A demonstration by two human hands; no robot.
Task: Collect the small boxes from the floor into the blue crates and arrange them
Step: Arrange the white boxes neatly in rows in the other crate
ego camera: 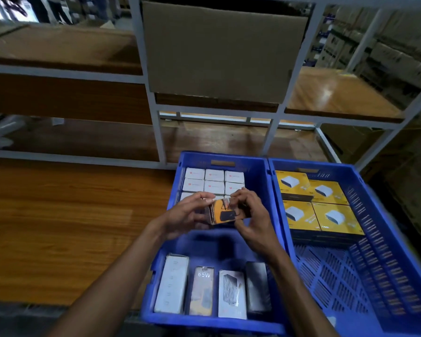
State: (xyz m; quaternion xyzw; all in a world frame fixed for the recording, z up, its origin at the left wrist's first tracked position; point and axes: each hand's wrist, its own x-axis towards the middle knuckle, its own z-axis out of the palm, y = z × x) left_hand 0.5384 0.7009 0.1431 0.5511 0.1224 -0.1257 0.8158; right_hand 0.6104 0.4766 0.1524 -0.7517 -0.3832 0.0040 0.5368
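**Both Hands on Box Above Left Crate**

Your left hand [187, 215] and right hand [250, 215] together grip one small orange box [225, 212], fingers curled round its ends. The box is held tilted in the air above the middle of the left crate [260, 181].

Surroundings:
- At 12 o'clock from the box, white boxes [214, 182] sit in tidy rows against the far wall of the left crate. Your hands hide the nearest row in part.
- At 6 o'clock, four upright boxes [212, 288] stand side by side along the near wall. One reads "65W".
- At 3 o'clock, the right crate [384, 215] stands touching the left crate, wall to wall. Yellow boxes [319, 207] fill its far half, laid flat.
- At 12 o'clock, beyond the crates, a grey rack [153, 110] carries a large carton [219, 54].
- At 9 o'clock lies a wooden surface [58, 215].

Edges and room:
- Bare blue floor shows in the left crate between the white rows and the upright boxes, directly beneath your hands.
- The near half of the right crate shows its slotted floor.
- The shared crate walls rise just beside your right wrist.
- The rack's lower rail runs close behind both crates.
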